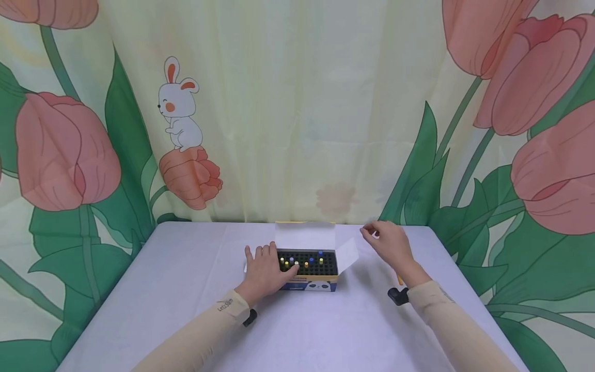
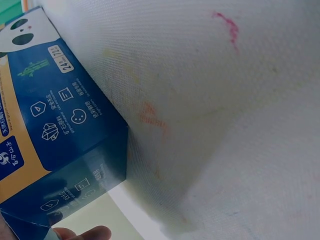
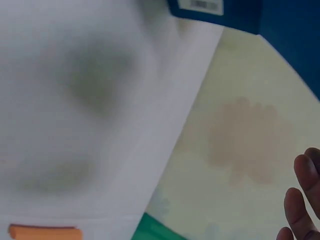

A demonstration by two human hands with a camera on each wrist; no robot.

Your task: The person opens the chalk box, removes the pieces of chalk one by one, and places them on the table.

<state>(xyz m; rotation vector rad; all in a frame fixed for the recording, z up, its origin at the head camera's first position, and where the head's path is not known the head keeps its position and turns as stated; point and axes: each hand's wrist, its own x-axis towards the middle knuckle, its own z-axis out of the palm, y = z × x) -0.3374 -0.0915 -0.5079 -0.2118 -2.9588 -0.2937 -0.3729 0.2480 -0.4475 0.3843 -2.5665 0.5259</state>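
Note:
An open blue-and-yellow chalk box [image 1: 309, 285] with a panda print stands mid-table. Its black holder [image 1: 331, 264] carries several chalk sticks, among them a blue one [image 1: 311, 260] and an orange one [image 1: 306, 265]. My left hand [image 1: 265, 271] rests over the box's left end, fingers extended and thumb across the holder. Two of its fingertips [image 2: 95, 233] show beyond the printed box side [image 2: 65, 100]. Above the table right of the box is my right hand [image 1: 389, 243], fingers loosely bent. Nothing shows between its fingers [image 3: 297, 212]. A separate orange chalk stick [image 3: 45, 233] lies on the tabletop, partly behind the right wrist in the head view.
The box's white back lid [image 1: 305, 235] stands raised, and a white side flap [image 1: 347, 255] sticks out rightward. A white cloth [image 1: 186, 289] covers the table, with coloured smudges on it. Behind the table hangs a curtain [image 1: 288, 103] printed with tulips and a rabbit.

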